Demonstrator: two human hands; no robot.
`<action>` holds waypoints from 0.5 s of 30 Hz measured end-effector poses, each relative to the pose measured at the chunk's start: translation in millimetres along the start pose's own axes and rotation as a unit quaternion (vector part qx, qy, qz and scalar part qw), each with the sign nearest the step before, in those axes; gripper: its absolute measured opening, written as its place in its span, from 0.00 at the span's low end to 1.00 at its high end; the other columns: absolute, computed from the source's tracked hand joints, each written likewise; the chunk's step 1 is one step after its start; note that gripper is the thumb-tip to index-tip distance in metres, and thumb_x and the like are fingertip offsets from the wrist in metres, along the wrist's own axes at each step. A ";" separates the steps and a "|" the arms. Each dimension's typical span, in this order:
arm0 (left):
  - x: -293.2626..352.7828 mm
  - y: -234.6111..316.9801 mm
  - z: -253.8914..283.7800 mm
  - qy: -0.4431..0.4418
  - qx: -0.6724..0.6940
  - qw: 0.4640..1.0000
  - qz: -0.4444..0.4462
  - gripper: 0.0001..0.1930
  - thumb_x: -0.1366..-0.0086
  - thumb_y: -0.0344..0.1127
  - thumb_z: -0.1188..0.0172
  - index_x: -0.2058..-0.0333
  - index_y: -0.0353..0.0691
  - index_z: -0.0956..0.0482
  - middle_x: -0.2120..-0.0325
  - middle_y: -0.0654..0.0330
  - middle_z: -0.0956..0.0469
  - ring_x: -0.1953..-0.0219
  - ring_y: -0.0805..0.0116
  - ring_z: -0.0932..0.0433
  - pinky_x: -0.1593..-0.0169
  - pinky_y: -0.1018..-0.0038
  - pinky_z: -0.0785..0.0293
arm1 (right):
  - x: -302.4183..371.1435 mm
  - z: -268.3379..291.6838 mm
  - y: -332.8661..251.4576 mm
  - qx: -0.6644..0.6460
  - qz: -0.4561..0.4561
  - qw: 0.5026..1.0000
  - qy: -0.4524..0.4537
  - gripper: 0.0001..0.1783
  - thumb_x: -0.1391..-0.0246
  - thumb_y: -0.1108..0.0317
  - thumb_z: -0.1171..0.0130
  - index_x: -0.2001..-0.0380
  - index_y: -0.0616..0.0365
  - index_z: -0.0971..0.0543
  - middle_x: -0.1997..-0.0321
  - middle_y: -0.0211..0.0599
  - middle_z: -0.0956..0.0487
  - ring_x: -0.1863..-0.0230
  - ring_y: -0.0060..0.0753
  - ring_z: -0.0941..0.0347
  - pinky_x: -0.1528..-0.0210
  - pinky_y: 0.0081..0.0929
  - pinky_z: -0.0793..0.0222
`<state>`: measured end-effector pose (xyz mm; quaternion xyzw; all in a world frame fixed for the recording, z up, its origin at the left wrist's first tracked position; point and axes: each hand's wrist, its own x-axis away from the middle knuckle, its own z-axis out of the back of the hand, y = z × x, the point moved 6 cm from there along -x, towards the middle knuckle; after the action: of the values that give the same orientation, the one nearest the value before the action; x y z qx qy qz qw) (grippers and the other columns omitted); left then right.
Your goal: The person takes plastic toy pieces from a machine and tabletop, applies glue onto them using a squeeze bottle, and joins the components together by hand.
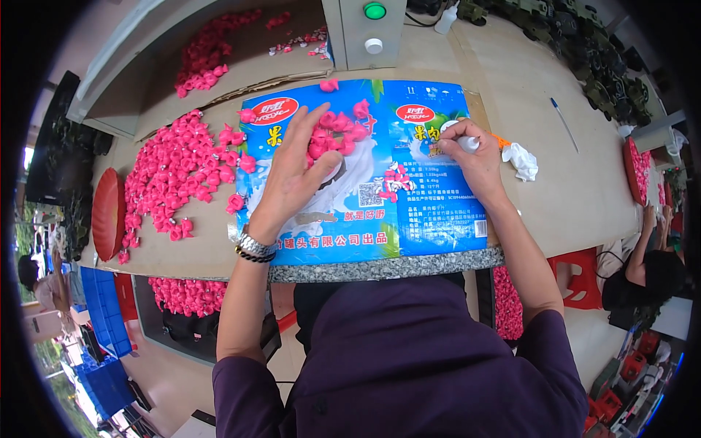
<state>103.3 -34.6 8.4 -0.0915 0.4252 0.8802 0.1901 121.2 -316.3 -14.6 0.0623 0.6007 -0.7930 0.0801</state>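
My left hand (296,171) hovers over a blue printed cardboard sheet (350,252), its fingers stretched out and its thumb apart. Right beside its thumb lies a small heap of pink plastic pieces (337,135); part of the heap is hidden behind the hand. The fingers of my right hand (478,164) close round a small white bottle (469,143) above the sheet's right side. Between my hands sits a cluster of small pink-and-white parts (396,181). Crumpled white tissue (521,161) lies to the right of my right hand.
A large pile of pink pieces (171,168) spreads at the left, beside a red dish (109,214). More pink pieces (201,62) lie on the shelf behind. A pen (564,124) and dark green model vehicles (584,58) are on the right. A grey post (365,36) stands behind the sheet.
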 end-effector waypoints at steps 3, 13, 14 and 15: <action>13.9 -2.1 1.6 -0.015 0.081 0.997 0.014 0.30 0.34 0.44 0.45 0.37 0.39 0.40 0.37 0.42 0.42 0.33 0.49 0.45 0.34 0.61 0.48 | 0.8 2.9 0.3 -0.005 -0.023 1.000 0.009 0.04 0.51 0.75 0.36 0.71 0.59 0.22 0.71 0.26 0.22 0.69 0.17 0.27 0.65 0.17 0.32; 70.2 -3.1 25.9 0.130 -0.004 0.981 0.143 0.16 0.44 0.27 0.39 0.56 0.34 0.27 0.64 0.56 0.25 0.60 0.65 0.28 0.60 0.73 0.31 | 7.2 2.4 -33.9 -0.112 -0.017 0.994 0.008 0.07 0.51 0.76 0.35 0.68 0.60 0.22 0.69 0.30 0.21 0.70 0.17 0.27 0.69 0.16 0.31; 72.9 0.2 24.0 0.106 -0.050 0.984 0.131 0.14 0.49 0.24 0.37 0.62 0.35 0.26 0.71 0.59 0.25 0.66 0.67 0.28 0.65 0.73 0.32 | 8.7 -0.8 -39.3 -0.112 -0.020 0.993 0.006 0.07 0.51 0.76 0.35 0.68 0.60 0.22 0.69 0.30 0.21 0.70 0.17 0.27 0.69 0.16 0.31; 70.8 10.4 22.3 0.114 -0.056 0.987 0.099 0.16 0.52 0.28 0.31 0.64 0.36 0.26 0.74 0.59 0.25 0.68 0.65 0.27 0.66 0.71 0.31 | 10.4 -7.8 -44.9 -0.134 -0.032 0.990 -0.013 0.09 0.51 0.77 0.36 0.65 0.60 0.23 0.68 0.31 0.21 0.68 0.18 0.26 0.66 0.17 0.30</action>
<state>34.5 -4.8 6.8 -0.1588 0.4011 0.9009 0.0470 102.0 -297.4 23.6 0.0207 0.7025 -0.7080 0.0701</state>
